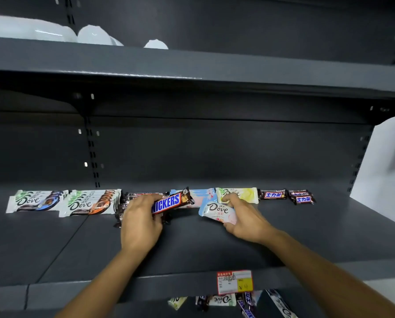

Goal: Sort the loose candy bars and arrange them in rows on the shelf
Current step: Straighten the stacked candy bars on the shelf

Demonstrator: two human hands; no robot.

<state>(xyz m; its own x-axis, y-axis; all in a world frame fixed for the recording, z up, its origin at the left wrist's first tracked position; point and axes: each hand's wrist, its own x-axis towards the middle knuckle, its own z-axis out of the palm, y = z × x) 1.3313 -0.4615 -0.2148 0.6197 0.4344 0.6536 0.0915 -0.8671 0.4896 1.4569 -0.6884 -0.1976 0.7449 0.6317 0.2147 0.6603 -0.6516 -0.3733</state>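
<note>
Across the centre of the frame, the dark shelf (191,246) holds a row of candy: two stacks of white Dove bars (88,203) at left, a yellow Dove bar (240,195) right of centre, and small Snickers bars (303,198) at the right end. The left hand (141,223) grips a Snickers bar (171,201) above a brown pile, while the right hand (244,216) pinches a pale pink Dove bar (218,212) just in front of the row. At the bottom edge, loose bars (224,300) lie jumbled on the level below, under a price tag (234,282).
</note>
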